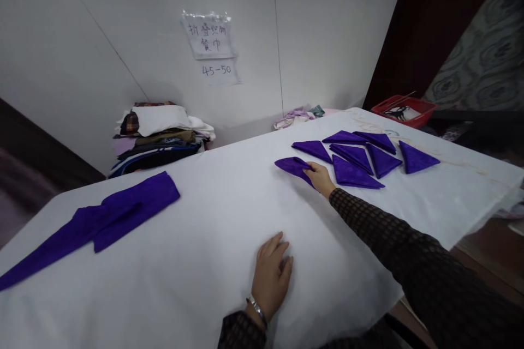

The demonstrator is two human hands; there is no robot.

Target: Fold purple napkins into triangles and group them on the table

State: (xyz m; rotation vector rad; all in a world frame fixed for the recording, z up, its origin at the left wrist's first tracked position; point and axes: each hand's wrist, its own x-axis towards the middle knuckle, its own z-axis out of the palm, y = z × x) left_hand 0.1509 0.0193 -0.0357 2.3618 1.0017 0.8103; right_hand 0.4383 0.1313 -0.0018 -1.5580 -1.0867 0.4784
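Observation:
My right hand (318,176) reaches far across the white table (213,218) and grips the edge of a purple napkin folded into a triangle (293,166). Just right of it lie several more folded purple triangles (360,158) in a loose cluster. My left hand (271,275) rests flat on the tablecloth near the front edge, fingers loosely together, holding nothing. A pile of unfolded purple cloth (106,215) lies at the left of the table.
A stack of folded mixed fabrics (158,133) sits against the wall behind the table. A paper sign (209,38) hangs on the wall. A red basket (405,110) stands beyond the table's far right corner. Crumpled cloths (297,116) lie at the back edge.

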